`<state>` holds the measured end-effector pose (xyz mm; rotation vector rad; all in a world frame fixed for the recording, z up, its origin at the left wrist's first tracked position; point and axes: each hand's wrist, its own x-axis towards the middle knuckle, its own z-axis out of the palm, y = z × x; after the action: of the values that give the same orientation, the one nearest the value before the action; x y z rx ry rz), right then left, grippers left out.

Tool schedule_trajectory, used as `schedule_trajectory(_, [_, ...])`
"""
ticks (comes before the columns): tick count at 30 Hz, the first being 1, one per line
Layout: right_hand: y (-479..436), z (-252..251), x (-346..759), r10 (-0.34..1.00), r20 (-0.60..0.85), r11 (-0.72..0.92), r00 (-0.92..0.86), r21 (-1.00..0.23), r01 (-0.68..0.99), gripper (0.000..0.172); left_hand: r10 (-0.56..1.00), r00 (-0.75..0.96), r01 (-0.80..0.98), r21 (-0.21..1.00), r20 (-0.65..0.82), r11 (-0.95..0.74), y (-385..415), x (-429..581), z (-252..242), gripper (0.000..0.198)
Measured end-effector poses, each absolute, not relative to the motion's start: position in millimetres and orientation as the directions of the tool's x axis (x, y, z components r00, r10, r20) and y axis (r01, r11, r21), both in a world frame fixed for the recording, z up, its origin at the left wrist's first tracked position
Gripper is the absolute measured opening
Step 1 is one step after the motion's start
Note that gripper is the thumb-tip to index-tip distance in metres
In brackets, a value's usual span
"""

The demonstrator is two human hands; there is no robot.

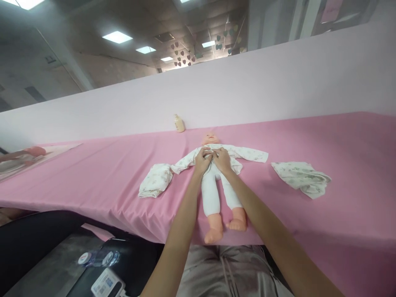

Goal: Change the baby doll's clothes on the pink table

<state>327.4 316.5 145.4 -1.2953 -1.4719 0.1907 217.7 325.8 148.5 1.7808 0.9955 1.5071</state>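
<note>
A baby doll (210,194) lies on its back on the pink cloth, head toward the wall and feet toward me. White patterned clothing (252,154) covers its chest and arms, with both sleeves spread outward. White leggings cover its legs, and its feet are bare. My left hand (203,160) and my right hand (222,159) meet at the upper chest, fingers bent together on the edges of the garment. The exact bit of fabric between the fingertips is too small to make out.
A folded patterned cloth (156,180) lies left of the doll, a crumpled one (301,177) to the right. A lotion bottle (178,123) stands by the wall. At far left is another person's hand (22,152). Bottles and a white device (107,284) sit below the table.
</note>
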Motion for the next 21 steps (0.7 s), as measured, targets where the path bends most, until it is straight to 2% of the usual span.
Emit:
schedule_trajectory(3, [310.5,140.5,326.7,0.748,0.635,0.4,0.196,-0.666,0.63,0.031,0.813,0.106,0.181,0.793,0.572,-0.581,317.9,213.8,146.2,0.026])
schedule_trajectory(8, [301.5,138.4,330.7,0.698,0.661,0.371,0.275,-0.662,0.651,0.026,0.773,-0.008,0.294,0.74,0.635,-0.605,306.4,208.5,142.6,0.012])
schedule_trajectory(13, [294.2,143.5,335.3,0.653,0.669,0.342,0.356,-0.679,0.649,0.014,0.762,-0.03,0.359,0.718,0.647,-0.596,307.7,203.9,140.6,0.019])
schedule_trajectory(17, [290.2,147.4,333.2,0.645,0.66,0.349,0.384,-0.702,0.62,0.02,0.783,-0.037,0.346,0.744,0.62,-0.572,310.0,202.3,140.9,0.027])
schedule_trajectory(21, [289.8,148.2,331.1,0.664,0.606,0.346,0.438,-0.768,0.538,0.021,0.807,-0.029,0.338,0.766,0.589,-0.547,311.2,201.4,141.7,0.021])
